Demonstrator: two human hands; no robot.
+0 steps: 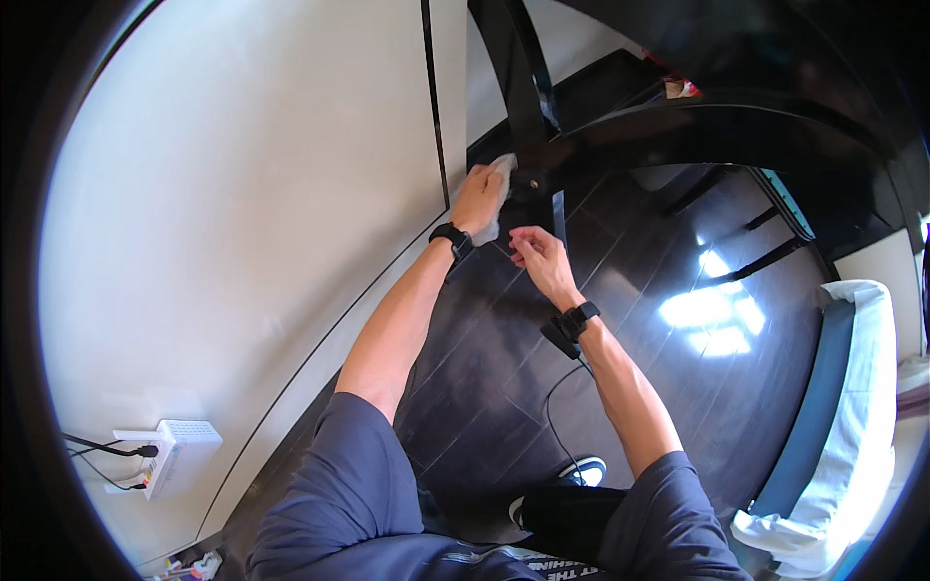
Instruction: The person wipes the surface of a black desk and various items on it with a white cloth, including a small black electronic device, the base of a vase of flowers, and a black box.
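My left hand grips a whitish cloth, with its far edge against the lower part of a glossy black furniture leg. A black curved rail joins that leg, and a small brass-coloured screw head shows near the joint. Just right of the cloth, my right hand hangs in the air with loosely curled fingers and nothing visible in it. Each wrist wears a black strap; from the right strap's black module, a thin cable runs down.
A white cabinet panel rises close on the left, with a white router and its cables. Dark floorboards reflect window light. On the right stand a dark stool leg and a blue item with a white cover. My shoe shows below.
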